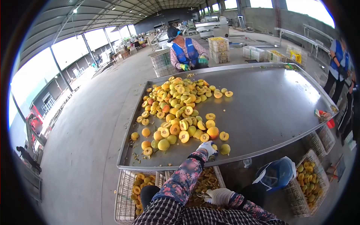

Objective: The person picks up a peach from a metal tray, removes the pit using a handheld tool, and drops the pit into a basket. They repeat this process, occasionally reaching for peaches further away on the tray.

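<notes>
My left hand [207, 147], in a white and blue glove, reaches over the near edge of the metal table [258, 108], its fingers closed on a yellow peach piece [215, 147]. Just right of it lies a whole green-yellow peach [225, 149]. A large heap of halved and whole peaches [176, 97] covers the table's left part. My right hand [220, 196], in a pale glove, is low in front of my body, closed around a thin metal tool [203, 195], above a crate of peach pieces [206, 180]. The tool's exact shape is unclear.
A person in a blue vest [189, 52] stands across the table. Another person [339, 60] is at far right. Below the near edge are a crate of peach halves [125, 195], a blue bucket [277, 173] and another filled crate [309, 180]. Stacked crates [219, 48] stand behind.
</notes>
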Available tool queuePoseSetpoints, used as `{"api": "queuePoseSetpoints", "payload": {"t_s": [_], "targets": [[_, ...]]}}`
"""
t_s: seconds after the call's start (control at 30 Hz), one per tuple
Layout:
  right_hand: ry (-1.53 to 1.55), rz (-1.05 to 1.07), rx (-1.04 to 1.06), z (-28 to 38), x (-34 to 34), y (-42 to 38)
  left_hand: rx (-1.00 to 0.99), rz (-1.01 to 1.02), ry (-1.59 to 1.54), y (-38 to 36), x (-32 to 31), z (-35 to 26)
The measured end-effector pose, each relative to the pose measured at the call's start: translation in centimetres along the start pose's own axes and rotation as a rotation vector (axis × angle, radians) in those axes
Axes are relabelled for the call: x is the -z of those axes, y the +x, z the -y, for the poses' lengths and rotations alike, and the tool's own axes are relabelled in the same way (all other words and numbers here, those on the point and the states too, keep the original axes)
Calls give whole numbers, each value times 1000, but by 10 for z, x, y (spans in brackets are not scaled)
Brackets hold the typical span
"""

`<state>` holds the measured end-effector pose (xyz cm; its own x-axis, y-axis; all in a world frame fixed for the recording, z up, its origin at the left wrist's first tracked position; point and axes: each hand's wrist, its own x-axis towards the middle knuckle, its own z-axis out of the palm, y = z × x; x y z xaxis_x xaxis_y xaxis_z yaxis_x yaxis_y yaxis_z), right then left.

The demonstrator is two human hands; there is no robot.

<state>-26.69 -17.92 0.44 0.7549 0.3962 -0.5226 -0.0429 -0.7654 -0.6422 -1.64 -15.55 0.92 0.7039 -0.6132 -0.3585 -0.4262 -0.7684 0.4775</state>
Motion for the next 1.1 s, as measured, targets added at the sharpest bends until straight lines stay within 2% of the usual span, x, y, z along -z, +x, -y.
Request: {"api": "queuePoseSetpoints", "payload": {"t_s": [0.03, 0.13, 0.2, 0.23, 0.27, 0.33, 0.4, 0.47, 0.53, 0.57, 0.7, 0.83, 0.93, 0.97, 1.1], "targets": [[-31, -38, 13, -2, -2, 2, 22, -26, -88, -13, 4, 3], [-67, -170, 93, -19, -14, 8, -29, -28, -1305, -21, -10, 52], [-54, -362, 161, -5, -8, -7, -118, 139, -1833, -67, 12, 62], [-63, -482, 141, 15, 3, -20, -131, 43, -1936, -93, 16, 59], [-14, -581, 163, -3, -7, -3, -131, -56, -2032, -113, 16, 56], [168, -922, 339, 23, 5, -8, -237, -187, -2101, -127, 4, 64], [329, -973, 333, 45, 17, -10, -185, -180, -2200, -167, 19, 40], [245, -1053, 351, 64, 26, -8, -237, -141, -2235, -185, 16, 34], [206, -1046, 298, 85, 35, -11, -288, -136, -2232, -197, 13, 28], [179, -1046, 275, 92, 38, -12, -378, -205, -2123, -198, 8, 28], [-51, -1103, 199, 105, 37, -7, -440, -266, -2101, -206, 7, 21], [6, -1079, 193, 104, 27, 2, -490, -312, -2098, -211, 1, 18], [-36, -1065, 212, 95, 22, 12, -557, -469, -1900, -216, 0, 13], [-47, -1058, 229, 93, 21, 14, -531, -521, -1879, -217, -1, 10], [-108, -994, 223, 97, 26, 5, -484, -458, -2051, -219, -1, 14]]}}
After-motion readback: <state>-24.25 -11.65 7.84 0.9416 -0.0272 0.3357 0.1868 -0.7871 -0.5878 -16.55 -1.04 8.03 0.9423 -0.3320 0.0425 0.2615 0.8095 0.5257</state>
